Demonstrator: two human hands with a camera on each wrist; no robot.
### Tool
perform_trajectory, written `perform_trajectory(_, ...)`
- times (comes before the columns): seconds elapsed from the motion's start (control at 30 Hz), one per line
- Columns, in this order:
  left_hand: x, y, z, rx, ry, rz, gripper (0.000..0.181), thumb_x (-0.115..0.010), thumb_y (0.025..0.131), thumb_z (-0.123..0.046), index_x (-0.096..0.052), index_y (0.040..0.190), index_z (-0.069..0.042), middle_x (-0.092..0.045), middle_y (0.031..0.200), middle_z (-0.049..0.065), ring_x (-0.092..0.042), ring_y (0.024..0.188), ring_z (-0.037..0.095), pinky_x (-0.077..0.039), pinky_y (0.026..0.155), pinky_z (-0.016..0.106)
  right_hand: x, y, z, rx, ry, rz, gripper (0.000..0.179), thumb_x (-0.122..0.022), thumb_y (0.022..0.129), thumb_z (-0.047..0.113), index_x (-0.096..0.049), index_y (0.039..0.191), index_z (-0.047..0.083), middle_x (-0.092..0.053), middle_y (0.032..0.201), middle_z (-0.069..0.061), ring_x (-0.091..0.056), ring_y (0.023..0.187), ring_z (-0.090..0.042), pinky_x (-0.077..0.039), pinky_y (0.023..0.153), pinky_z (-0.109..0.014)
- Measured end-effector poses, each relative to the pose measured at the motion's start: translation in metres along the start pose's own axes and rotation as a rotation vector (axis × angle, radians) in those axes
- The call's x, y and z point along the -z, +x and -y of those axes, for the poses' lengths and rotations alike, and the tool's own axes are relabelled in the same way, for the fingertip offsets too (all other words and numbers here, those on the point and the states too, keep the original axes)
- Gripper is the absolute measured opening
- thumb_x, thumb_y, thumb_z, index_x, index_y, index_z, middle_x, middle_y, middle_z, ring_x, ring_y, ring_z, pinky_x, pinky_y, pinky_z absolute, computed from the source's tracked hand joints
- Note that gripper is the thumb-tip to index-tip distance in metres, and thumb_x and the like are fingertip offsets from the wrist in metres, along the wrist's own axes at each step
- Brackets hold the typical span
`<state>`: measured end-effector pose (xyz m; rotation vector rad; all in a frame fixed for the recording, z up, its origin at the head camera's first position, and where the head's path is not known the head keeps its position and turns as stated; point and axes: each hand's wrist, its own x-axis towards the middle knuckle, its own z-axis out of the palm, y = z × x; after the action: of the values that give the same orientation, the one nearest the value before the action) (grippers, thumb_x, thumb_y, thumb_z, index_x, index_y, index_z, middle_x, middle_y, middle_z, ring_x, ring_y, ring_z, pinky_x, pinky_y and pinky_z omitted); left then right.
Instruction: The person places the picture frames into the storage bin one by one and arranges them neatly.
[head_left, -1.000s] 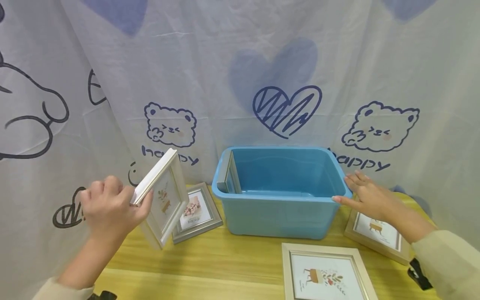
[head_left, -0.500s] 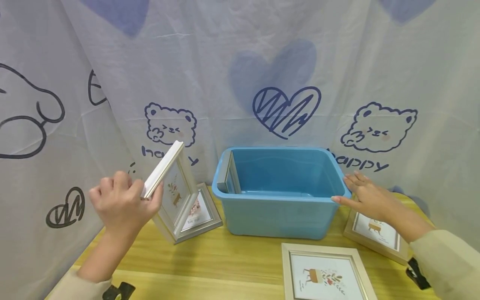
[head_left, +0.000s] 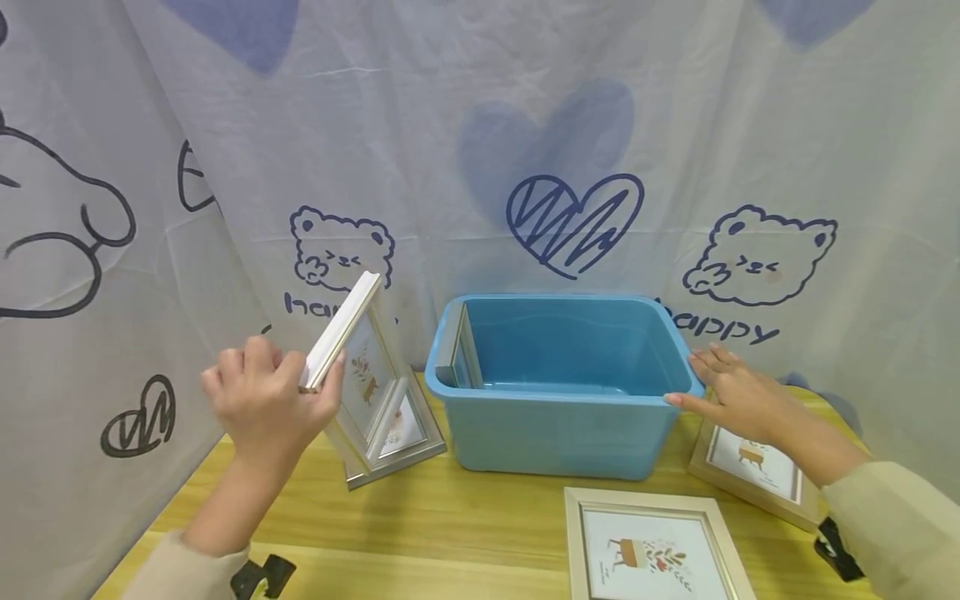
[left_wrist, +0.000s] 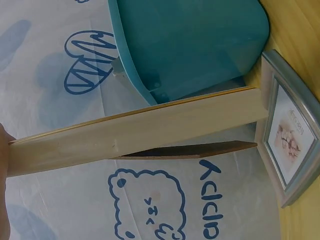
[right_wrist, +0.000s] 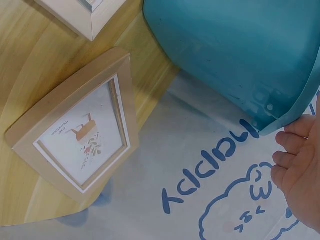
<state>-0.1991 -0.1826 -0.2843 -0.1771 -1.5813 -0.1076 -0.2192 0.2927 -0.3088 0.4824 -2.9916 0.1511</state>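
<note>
My left hand [head_left: 270, 400] grips a white picture frame [head_left: 341, 329] by its edge, fingers over the outer side and thumb on the front. The frame is tilted, with a plant-pot print facing the tub. In the left wrist view a thin brown flap [left_wrist: 200, 150] sticks out from its back. A silver picture frame [head_left: 412, 457] with a pink flower print lies on the table, partly hidden behind the held one. My right hand [head_left: 731, 392] rests on the right rim of the blue plastic tub [head_left: 562, 433], fingers extended and thumb over the front corner.
Inside the tub, a silver-grey picture frame [head_left: 452, 342] stands on edge against the left wall. A cream frame [head_left: 577, 533] lies at the front of the wooden table [head_left: 465, 533]. A light-brown frame [right_wrist: 35, 132] lies right of the tub. A printed curtain [head_left: 465, 167] hangs close behind.
My left hand has moved right with the white frame, towards the tub, so the frame now overlaps more of the silver one in view. The right hand has stayed on the rim.
</note>
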Motion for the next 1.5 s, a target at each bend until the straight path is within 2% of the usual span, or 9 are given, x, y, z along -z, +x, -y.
perform_trajectory(0.2,-0.002,0.008,-0.009,0.023,-0.015,-0.004,0.056,-0.055,0.079,-0.046,-0.041,0.050,0.001,-0.045,0.065,0.019,-0.035,0.059,0.037,-0.024,0.052,0.047,0.000,0.000,0.000,-0.011,0.004,0.003,0.086,-0.045,0.089,0.059,-0.036,0.135,-0.013,-0.029,0.141,-0.036,-0.024,0.130,-0.055,-0.027,0.097,-0.071)
perform_trajectory(0.5,-0.003,0.026,-0.021,0.124,-0.010,0.003,0.054,-0.060,0.077,-0.043,-0.046,0.052,0.003,-0.046,0.067,0.019,-0.035,0.060,0.037,-0.023,0.055,0.046,0.001,0.000,0.001,-0.007,0.005,0.007,0.086,-0.046,0.089,0.059,-0.036,0.135,-0.013,-0.029,0.141,-0.036,-0.025,0.129,-0.056,-0.028,0.096,-0.071)
perform_trajectory(0.7,-0.008,0.031,-0.027,0.141,-0.011,-0.015,0.053,-0.060,0.077,-0.041,-0.045,0.051,0.003,-0.047,0.068,0.019,-0.036,0.061,0.037,-0.024,0.056,0.046,0.001,0.000,0.001,-0.008,0.000,0.006,0.086,-0.046,0.089,0.059,-0.036,0.135,-0.013,-0.029,0.141,-0.036,-0.025,0.129,-0.055,-0.030,0.093,-0.072)
perform_trajectory(0.93,-0.014,0.036,-0.032,0.172,-0.014,-0.005,0.051,-0.062,0.077,-0.040,-0.047,0.052,0.002,-0.049,0.070,0.018,-0.039,0.064,0.037,-0.025,0.058,0.046,0.001,0.000,0.000,-0.019,0.006,0.019,0.086,-0.046,0.089,0.059,-0.034,0.136,-0.013,-0.026,0.142,-0.037,-0.024,0.129,-0.056,-0.028,0.094,-0.073)
perform_trajectory(1.27,-0.014,0.047,-0.039,0.202,-0.024,0.021,0.049,-0.063,0.078,-0.037,-0.046,0.053,0.002,-0.048,0.071,0.017,-0.040,0.067,0.038,-0.027,0.062,0.048,0.001,0.000,0.000,-0.013,0.001,0.018,0.086,-0.045,0.089,0.059,-0.035,0.136,-0.012,-0.027,0.142,-0.037,-0.024,0.129,-0.056,-0.028,0.093,-0.073)
perform_trajectory(1.5,-0.013,0.058,-0.044,0.226,-0.038,0.001,0.048,-0.064,0.078,-0.036,-0.046,0.053,0.001,-0.049,0.073,0.017,-0.041,0.069,0.037,-0.027,0.064,0.048,0.001,0.000,0.001,-0.014,0.007,0.024,0.086,-0.045,0.089,0.059,-0.034,0.136,-0.013,-0.026,0.142,-0.037,-0.024,0.129,-0.056,-0.028,0.094,-0.073)
